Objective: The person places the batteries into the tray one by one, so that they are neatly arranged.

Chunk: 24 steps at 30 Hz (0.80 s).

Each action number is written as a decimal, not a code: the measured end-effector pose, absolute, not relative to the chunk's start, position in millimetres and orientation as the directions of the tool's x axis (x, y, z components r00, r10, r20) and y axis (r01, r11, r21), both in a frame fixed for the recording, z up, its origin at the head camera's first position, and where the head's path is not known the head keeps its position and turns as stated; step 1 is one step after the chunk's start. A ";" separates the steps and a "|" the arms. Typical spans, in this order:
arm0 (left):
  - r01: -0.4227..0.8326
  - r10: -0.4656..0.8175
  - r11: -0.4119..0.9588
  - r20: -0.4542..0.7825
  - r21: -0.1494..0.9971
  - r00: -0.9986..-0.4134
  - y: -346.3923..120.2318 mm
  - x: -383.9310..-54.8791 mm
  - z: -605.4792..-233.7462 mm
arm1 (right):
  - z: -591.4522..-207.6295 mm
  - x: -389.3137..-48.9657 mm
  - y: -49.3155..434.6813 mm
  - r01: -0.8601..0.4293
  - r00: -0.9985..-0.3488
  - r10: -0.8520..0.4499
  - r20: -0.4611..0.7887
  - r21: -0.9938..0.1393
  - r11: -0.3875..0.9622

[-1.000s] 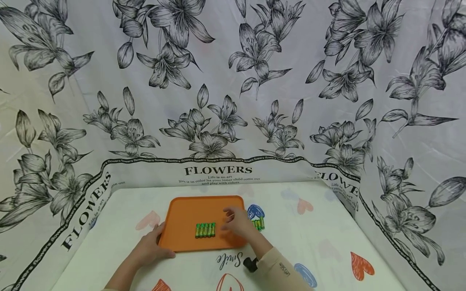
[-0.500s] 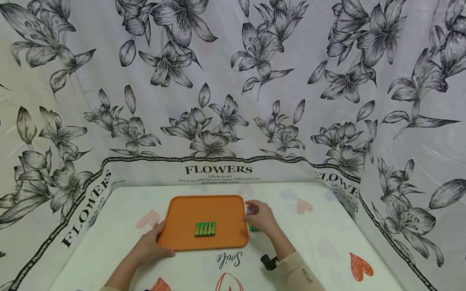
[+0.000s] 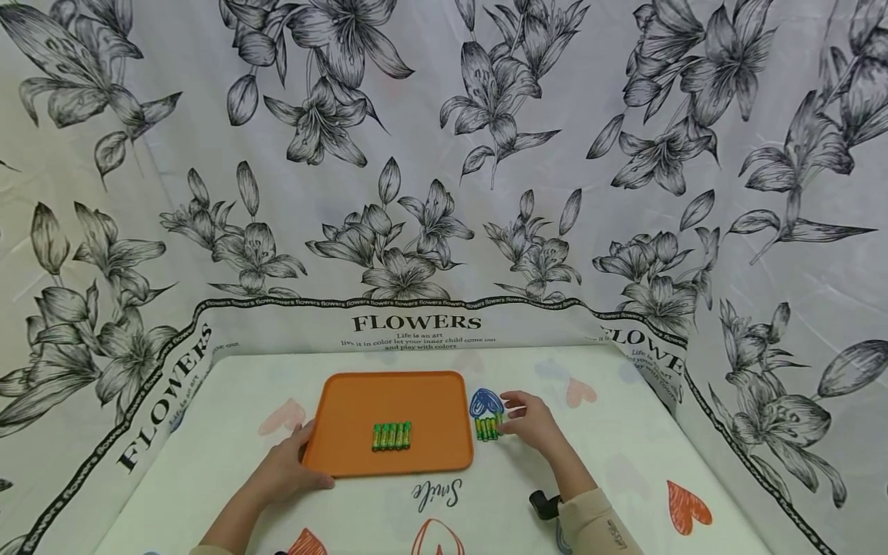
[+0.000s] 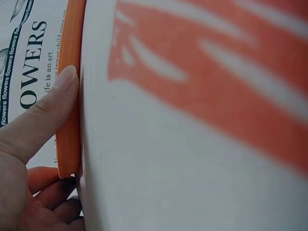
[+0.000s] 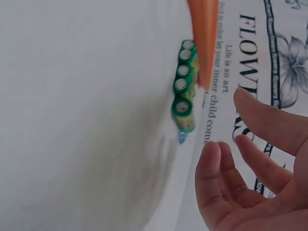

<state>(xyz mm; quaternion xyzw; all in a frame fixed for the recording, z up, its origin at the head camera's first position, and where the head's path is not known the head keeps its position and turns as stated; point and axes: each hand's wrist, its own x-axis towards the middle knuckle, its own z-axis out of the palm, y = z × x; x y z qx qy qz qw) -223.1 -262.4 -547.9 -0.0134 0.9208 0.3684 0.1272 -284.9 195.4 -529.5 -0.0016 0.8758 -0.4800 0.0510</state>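
My left hand [image 3: 287,468] holds the near left corner of an orange tray [image 3: 388,393]. In the left wrist view the thumb [image 4: 60,91] lies on the tray's outer edge, with the other fingers curled by its corner. A row of several green batteries [image 3: 391,437] lies side by side in the tray. Just right of the tray, several more green batteries [image 3: 488,428] stand close together in a row. Beside them is my right hand [image 3: 530,420], fingertips at the row's right end. The right wrist view shows its thumb and fingers apart with nothing between them, and the battery ends [image 5: 183,82] beyond.
A white cloth [image 3: 624,478] printed with hearts and lettering covers the table. Flower-printed fabric [image 3: 444,154] hangs behind and at both sides. A black device [image 3: 544,506] is at the right wrist.
My right hand has moved from over the tray to the right, past the loose batteries to their right end. The left hand has stayed at the tray's corner.
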 end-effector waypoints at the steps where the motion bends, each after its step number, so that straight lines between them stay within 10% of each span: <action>1: -0.118 0.068 0.728 -0.243 0.675 -0.968 -262.4 -223.1 -547.7 | -531.6 -285.9 196.8 0.052 -0.994 -0.053 -0.097 -0.832 0.552; 24: -0.119 0.070 0.722 -0.242 0.682 -0.968 -262.0 -224.3 -550.7 | -547.8 -291.5 196.6 0.070 -0.983 -0.077 -0.167 -0.729 0.681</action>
